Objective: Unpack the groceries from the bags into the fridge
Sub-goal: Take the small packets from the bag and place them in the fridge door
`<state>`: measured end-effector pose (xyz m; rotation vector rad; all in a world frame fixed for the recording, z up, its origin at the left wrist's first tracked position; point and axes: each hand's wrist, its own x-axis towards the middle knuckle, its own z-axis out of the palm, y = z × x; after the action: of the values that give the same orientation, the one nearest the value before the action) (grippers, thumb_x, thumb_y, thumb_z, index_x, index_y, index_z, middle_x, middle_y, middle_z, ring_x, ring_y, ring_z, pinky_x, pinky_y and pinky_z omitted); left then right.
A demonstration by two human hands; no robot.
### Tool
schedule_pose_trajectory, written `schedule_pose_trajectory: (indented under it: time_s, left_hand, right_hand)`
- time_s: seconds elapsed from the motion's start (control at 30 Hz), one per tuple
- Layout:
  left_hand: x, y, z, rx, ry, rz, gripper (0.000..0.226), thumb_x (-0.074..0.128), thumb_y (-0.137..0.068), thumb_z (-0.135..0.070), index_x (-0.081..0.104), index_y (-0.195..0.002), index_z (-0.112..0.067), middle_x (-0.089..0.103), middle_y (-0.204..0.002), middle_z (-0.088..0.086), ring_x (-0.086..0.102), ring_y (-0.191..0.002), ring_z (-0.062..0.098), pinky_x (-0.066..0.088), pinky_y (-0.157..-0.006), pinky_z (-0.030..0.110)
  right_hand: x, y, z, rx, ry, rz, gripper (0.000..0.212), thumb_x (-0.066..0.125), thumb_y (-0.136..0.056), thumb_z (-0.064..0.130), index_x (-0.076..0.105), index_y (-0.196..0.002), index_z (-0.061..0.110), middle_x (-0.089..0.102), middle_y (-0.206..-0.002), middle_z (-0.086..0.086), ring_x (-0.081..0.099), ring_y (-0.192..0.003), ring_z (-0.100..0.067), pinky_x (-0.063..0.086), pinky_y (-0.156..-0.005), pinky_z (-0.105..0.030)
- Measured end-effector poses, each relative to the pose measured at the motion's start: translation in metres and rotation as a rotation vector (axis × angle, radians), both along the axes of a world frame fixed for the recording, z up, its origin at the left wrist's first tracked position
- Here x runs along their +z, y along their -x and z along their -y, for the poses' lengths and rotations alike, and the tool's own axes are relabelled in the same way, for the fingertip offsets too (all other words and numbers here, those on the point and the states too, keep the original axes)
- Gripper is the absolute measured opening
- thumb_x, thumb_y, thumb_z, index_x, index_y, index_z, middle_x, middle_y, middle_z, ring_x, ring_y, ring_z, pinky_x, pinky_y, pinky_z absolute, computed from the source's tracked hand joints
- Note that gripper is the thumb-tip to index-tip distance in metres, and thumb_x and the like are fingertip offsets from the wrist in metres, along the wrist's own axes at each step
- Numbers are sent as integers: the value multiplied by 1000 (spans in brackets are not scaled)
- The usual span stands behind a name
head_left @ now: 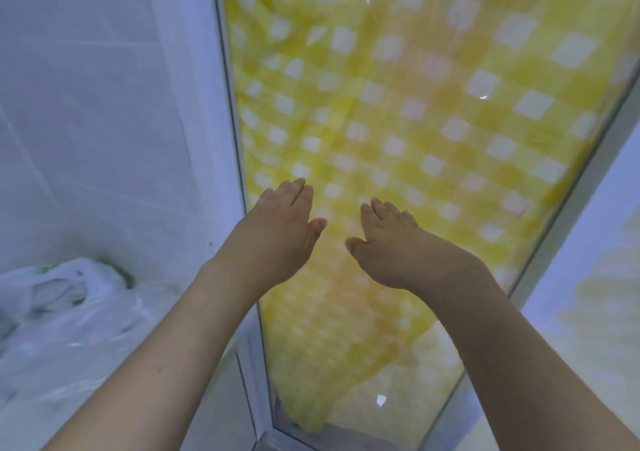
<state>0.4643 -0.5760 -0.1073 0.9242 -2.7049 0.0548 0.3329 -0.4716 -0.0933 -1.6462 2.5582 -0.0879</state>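
Observation:
Both my hands reach forward over a yellow and white checked sheet (415, 104) that lies under a glass pane in a white frame. My left hand (280, 222) is flat with straight fingers, palm down, and holds nothing. My right hand (394, 242) is also flat, fingers spread slightly, empty. Whether the palms touch the glass I cannot tell. A white plastic grocery bag (62, 305) lies crumpled at the lower left, beside my left forearm; its contents are hidden.
White tiled surface (86, 104) fills the left side. The white frame (228, 138) runs along the left of the pane, and another frame edge (568, 208) along the right. A pale blurred surface (606, 294) lies at the far right.

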Motion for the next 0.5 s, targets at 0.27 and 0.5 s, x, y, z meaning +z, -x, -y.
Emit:
schedule_pose_trajectory:
  time_s: [0.27,0.5]
  left_hand:
    - [0,-88,44,203,18,-17,61,29,-104,-39,17,-153,-5,14,-162,10,11,-149,20,7,-120,35]
    - [-5,-168,68,393,-8,-25,61,31,-104,-39,18,-153,-6,13,-162,10,9,-150,20,4,-119,33]
  right_hand:
    - [3,-64,74,218,5,46,66,25,-104,40,-2,-154,8,-11,-162,-8,-9,-149,-21,-2,-121,-38]
    - [-8,-129,130,411,-7,53,65,25,-104,40,-1,-154,8,-9,-162,-8,-9,-149,-21,-3,-121,-38]
